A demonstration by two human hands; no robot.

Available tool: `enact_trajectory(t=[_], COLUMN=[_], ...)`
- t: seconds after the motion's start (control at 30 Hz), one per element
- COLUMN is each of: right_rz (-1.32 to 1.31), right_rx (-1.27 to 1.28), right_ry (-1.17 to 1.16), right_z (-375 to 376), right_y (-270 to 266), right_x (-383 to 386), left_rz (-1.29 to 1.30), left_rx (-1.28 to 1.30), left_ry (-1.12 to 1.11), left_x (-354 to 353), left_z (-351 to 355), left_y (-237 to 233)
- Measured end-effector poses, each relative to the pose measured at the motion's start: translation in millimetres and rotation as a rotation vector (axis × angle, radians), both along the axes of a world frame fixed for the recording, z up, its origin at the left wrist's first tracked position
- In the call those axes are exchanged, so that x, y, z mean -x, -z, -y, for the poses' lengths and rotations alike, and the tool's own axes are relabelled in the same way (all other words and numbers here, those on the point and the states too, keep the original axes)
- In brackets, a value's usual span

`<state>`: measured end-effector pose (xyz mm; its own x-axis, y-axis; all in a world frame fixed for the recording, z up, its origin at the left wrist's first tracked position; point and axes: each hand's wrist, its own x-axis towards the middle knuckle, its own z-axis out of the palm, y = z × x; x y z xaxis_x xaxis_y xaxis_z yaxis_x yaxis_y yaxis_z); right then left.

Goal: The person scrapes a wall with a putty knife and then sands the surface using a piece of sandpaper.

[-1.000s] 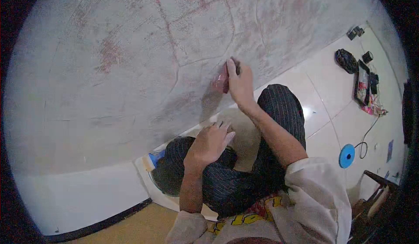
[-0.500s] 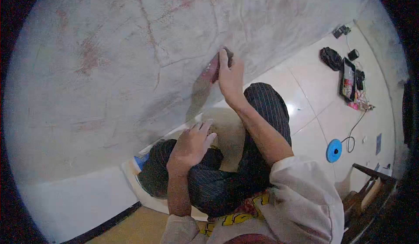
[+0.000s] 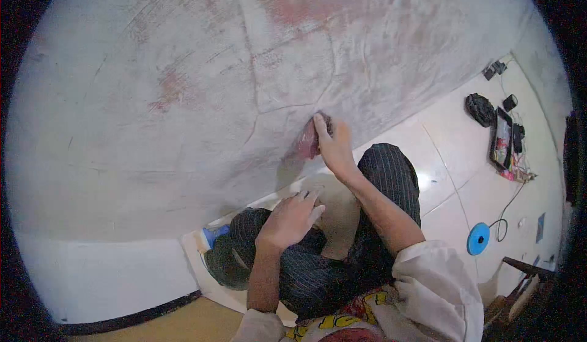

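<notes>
The person's right hand (image 3: 335, 141) pinches a dark reddish pad (image 3: 309, 144) against the scuffed wall (image 3: 183, 149), just below a ridged line. Good work here would likely mean keeping the pad flat, pressing evenly and overlapping strokes, with a lighter touch near ridges. The left hand (image 3: 290, 216), fingers loosely spread, holds nothing visible above the lap. Compared with 0.5 s ago, the pad sits lower relative to that line, and the whole view has shifted.

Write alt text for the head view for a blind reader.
A person's right hand holds a reddish object at a patchy wall. The left hand is over striped trousers; a blue disc lies on the tiled floor at right.
</notes>
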<state>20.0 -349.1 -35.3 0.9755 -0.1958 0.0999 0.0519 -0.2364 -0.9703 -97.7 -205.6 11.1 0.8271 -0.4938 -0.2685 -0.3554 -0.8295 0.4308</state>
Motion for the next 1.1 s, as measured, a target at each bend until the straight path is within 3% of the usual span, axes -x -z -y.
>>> enact_trajectory(t=[0.03,0.13,0.17,0.33,0.4,0.53,0.63,0.73,0.83,0.9,1.03,1.1], right_rz=[0.07,0.045,0.229,0.123,0.101,0.042,0.276,0.157,0.169,0.048,0.087,-0.041], right_rx=[-0.102,-0.198,-0.093,-0.034,-0.15,-0.034,-0.107,-0.058,-0.184,-0.066,-0.187,-0.008], right_ry=[0.142,0.232,0.196,0.159,0.067,0.155,0.238,0.218,0.199,0.084,0.153,0.023], right_z=[-2.2,7.1,-3.0,-1.6,-14.6,-1.5,-4.8,7.9,12.5,14.1,24.2,22.3], right_y=[4.3,-12.0,24.5,6.6,15.9,12.5,14.7,3.4,-0.2,2.9,-1.1,4.4], right_x=[-7.7,-6.8,-14.5,-7.9,-4.0,-12.4,-15.7,-11.8,-15.5,-14.1,-18.4,-13.9], left_rz=[-0.002,0.046,-0.061,-0.27,-0.164,-0.176,-0.051,-0.015,-0.162,-0.102,-0.098,-0.058], left_rx=[0.001,0.003,-0.043,-0.167,-0.083,-0.098,-0.007,-0.03,-0.124,-0.059,-0.05,-0.083], left_ry=[0.01,0.005,-0.008,-0.072,-0.063,-0.056,-0.049,-0.031,-0.086,-0.045,-0.036,-0.021], left_x=[-0.5,1.0,0.3,-3.5,1.2,0.8,4.6,3.6,1.6,2.2,-0.3,-0.9], left_z=[-0.6,-3.7,-3.7,4.8,3.1,-2.2,-8.6,-8.3,-2.0,-1.8,0.7,1.4], left_y=[1.6,1.1,-1.9,-19.9,-17.8,-6.7,1.8,-1.3,-12.3,-11.5,-7.7,-4.9])
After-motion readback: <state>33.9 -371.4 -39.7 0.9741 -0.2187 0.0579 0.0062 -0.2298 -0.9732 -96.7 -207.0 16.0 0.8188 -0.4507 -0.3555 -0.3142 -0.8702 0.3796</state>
